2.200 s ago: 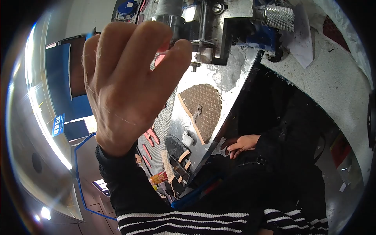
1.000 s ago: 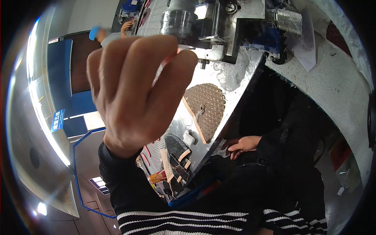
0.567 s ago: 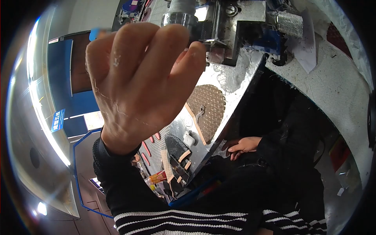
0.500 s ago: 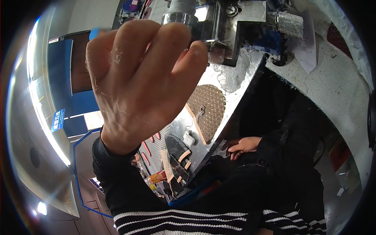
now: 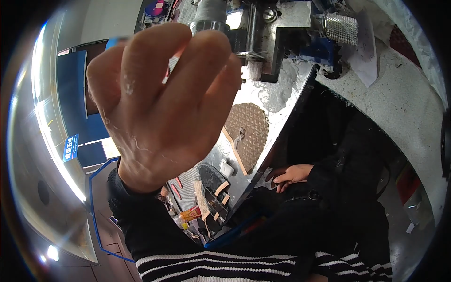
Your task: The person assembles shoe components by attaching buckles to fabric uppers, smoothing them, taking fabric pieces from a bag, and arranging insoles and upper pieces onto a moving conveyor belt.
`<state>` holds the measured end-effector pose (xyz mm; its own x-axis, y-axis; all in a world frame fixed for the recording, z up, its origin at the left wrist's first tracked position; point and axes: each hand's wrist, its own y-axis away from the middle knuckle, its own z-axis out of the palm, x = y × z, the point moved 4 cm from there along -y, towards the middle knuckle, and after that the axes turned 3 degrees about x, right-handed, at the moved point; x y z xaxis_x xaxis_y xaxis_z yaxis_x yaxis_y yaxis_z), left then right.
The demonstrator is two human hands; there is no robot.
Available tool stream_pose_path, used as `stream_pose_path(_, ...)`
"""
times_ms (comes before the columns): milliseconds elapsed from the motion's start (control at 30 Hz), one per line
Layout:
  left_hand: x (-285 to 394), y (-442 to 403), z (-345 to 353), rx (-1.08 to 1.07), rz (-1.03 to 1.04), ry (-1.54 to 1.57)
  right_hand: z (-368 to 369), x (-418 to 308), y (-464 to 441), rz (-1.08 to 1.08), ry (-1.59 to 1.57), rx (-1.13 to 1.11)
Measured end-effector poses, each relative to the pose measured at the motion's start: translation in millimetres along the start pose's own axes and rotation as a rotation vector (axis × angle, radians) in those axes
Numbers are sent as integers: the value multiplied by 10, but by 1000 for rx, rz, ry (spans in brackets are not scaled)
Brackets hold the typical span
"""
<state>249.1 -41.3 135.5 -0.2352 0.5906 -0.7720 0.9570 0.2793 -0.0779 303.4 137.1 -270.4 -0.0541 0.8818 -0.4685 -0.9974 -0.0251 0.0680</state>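
Observation:
My left hand (image 5: 164, 103) is raised large in front of the camera, back towards me, fingers curled and thumb pressed in. What it grips is hidden behind the fingers. Just beyond it stands a metal machine (image 5: 293, 16) with a grey cylinder (image 5: 210, 11). My right hand (image 5: 294, 175) rests low beside the table edge, fingers loosely spread, with nothing visible in it. Between the two hands, a brown textured sole-shaped piece (image 5: 249, 131) lies on the metal tabletop (image 5: 282, 113), a tan strip (image 5: 235, 150) along its edge.
A white case (image 5: 227, 168), a dark pad (image 5: 211, 177), tan strips (image 5: 200, 199) and an orange-red tube (image 5: 190, 214) lie lower on the table. Pink pieces (image 5: 175, 191) lie on a grey mesh mat. A knurled roller (image 5: 341, 29) and white paper (image 5: 367, 61) are at upper right.
My left hand has shifted slightly left, and the machine and table have moved a little left in view. The capped person behind is now more covered by my hand. My right hand stays put.

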Motion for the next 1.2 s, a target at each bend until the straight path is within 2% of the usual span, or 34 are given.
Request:
stream_pose_path(167, -85, 99, -76, 108, -20, -18, -3, 10, -5, -5, -2, -13)
stream_pose_path(267, -95, 154, -211, 106, -193, -11, -4, -1, -12, 5, -4, -12)
stream_pose_path(400, -118, 251, -330, 69, -288, 6, -8, -16, -4, 13, 19, -7)
stream_pose_path(500, -112, 406, -323, 79, -351, 165, -10, 9, -31, 0, 7, -10)
stream_pose_path(600, 100, 637, -170, 45, -583, 484, -90, 77, -88, 36, -1, -5)
stream_pose_path(633, 212, 745, -82, 9, -759, 591, -98, 104, -104, 57, -5, -5)
stream_pose_path(667, 351, 811, -8, 80, -963, 834, -56, 43, -60, 41, 10, -12)
stream_pose_path(700, 482, 865, 28, 49, -1121, 1034, -17, -16, -15, 24, 24, -17)
stream_pose_path(800, 885, 1012, 226, 170, -1380, 1527, -1, -20, -20, -23, 27, -21)
stream_pose_path(900, 1224, 919, 407, 536, -1549, 2124, 44, -22, 28, -50, 44, -16)
stream_pose_path(1000, 1447, 755, 457, 696, -1551, 2532, 164, -226, 162, -11, 52, 22)
stream_pose_path(1033, 1514, 699, 497, 753, -1492, 2689, 195, -278, 188, 15, 30, 27)
stream_pose_path(1067, 1563, 669, 521, 734, -1492, 2680, 223, -286, 208, 37, 4, 36)
stream_pose_path(1100, 1620, 616, 550, 714, -1484, 2681, 69, -99, 58, -75, -15, 43)
stream_pose_path(1133, 1686, 544, 581, 693, -1469, 2690, 4, -16, 8, -60, -15, 49)
stream_pose_path(1200, 1813, 415, 644, 397, -1333, 2227, -78, 42, -15, -36, -21, 71)
